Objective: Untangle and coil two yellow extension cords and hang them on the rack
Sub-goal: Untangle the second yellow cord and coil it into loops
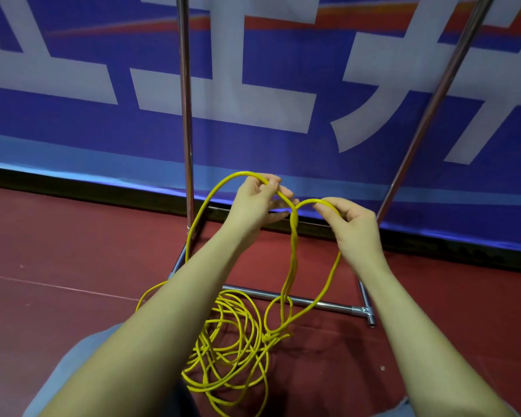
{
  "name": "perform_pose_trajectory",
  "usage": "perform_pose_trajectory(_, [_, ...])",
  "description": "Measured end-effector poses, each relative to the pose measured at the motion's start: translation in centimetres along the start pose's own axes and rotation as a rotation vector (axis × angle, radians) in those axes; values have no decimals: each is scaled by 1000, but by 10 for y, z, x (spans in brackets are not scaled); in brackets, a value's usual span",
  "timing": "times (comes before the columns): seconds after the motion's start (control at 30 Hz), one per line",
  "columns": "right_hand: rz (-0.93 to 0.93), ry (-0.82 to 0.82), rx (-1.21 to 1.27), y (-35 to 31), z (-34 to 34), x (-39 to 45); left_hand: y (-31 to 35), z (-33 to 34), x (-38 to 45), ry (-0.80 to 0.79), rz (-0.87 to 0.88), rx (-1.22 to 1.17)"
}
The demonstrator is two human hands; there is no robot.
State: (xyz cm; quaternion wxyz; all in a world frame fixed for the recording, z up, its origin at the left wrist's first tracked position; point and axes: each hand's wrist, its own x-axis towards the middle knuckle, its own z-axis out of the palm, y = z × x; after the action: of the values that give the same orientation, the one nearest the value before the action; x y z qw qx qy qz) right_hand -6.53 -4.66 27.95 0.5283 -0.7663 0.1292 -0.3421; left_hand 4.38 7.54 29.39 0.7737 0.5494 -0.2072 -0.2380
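The yellow cord [229, 341] lies mostly as a loose tangle on the red floor [57, 251], between the person's forearms and just in front of the rack [298, 300] base bar. Several strands rise from the heap to both hands, which are raised side by side above it. The left hand [257, 203] pinches the top of a wide loop that arcs down its left side to the floor. The right hand [351, 224] pinches a smaller loop between thumb and fingers; one strand drops behind its wrist. Between the hands, twisted strands hang straight down. Behind stands a blue banner [253, 100] with the rack's two upright poles before it.
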Motion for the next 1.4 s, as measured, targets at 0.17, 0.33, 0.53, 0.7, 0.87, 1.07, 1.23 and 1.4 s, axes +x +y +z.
perform_pose_trajectory(0.17, [-70,29,-226,7,-8,0,-3,1,-2,-84,-52,-46])
perform_pose_trajectory(0.33, [61,50,-317,21,-15,2,1,0,-3,-77,-82,-158])
perform_pose_trajectory(0.53, [207,-135,-76,19,-12,-4,2,-9,2,-31,-109,-213])
perform_pose_trajectory(0.7, [294,-29,223,9,-20,0,-5,-8,-1,-113,-156,-35])
perform_pose_trajectory(0.87, [401,-41,445,4,-27,4,-9,-10,-2,-114,-278,39])
perform_pose_trajectory(1.07, [129,100,35,13,-25,5,5,-8,-5,-212,-355,-20])
perform_pose_trajectory(1.23, [107,114,-112,22,-27,10,15,1,-7,-226,-342,-240])
perform_pose_trajectory(1.4, [188,-9,105,18,-4,2,12,3,-1,-159,-293,-310])
